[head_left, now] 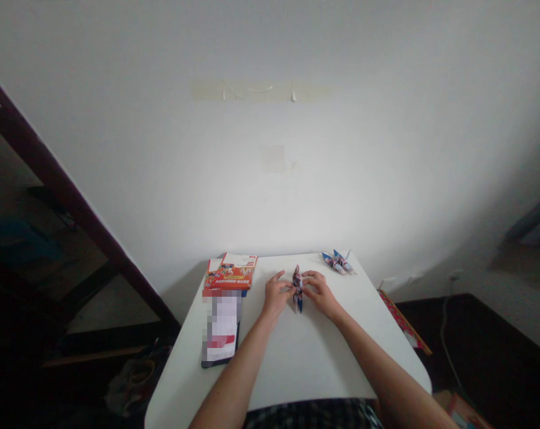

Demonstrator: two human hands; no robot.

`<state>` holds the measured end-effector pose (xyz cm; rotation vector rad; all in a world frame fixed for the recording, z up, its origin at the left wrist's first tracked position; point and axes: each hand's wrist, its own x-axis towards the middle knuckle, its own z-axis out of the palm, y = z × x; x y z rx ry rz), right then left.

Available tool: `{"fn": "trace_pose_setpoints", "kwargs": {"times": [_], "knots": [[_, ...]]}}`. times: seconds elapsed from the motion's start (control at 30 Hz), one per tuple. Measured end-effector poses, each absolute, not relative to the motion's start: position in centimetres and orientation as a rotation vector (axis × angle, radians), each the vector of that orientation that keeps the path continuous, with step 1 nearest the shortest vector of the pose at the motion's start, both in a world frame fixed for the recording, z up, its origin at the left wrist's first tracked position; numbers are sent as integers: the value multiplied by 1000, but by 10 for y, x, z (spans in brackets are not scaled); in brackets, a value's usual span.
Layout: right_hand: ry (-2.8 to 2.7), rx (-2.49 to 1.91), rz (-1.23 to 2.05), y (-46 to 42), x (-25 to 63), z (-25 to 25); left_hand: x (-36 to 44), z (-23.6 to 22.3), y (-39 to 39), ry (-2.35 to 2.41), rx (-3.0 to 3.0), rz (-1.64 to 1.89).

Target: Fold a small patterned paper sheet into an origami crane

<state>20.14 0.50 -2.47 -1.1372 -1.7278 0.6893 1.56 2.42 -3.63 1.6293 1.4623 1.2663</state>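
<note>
Checked cloth (309, 414) borders the table (296, 369); beyond, left hand (277, 295) and right hand (322, 294) each have a grip clamped on the folded paper (297, 277) between them, probably steadying it from both sides. Paper figures (334, 264) sit at the far right corner, seemingly out of the way.

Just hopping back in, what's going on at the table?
A person has both bare hands at one small folded, patterned piece over the white table. The left hand is on its left side and the right hand on its right; the exact finger grip is too small to tell. More folded pieces lie together at the far right corner. On the left are orange-and-white packets, with a partly pixelated flat item nearer the person.
</note>
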Motion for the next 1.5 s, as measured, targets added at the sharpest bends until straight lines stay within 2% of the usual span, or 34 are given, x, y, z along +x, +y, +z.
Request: {"fn": "trace_pose_setpoints", "kwargs": {"times": [0.53,0.93,1.2,1.5], "knots": [[-1590,-1128,665,14,202,-36,17,-29,18,1445,1595,1307],[-1527,-1169,645,11,207,-26,15,-27,17,1451,1609,1347],[-1711,-1117,623,8,208,-20,16,-27,18,1432,1596,1343],[-1680,-1116,655,9,208,-23,16,-29,18,1433,1682,1325]]}}
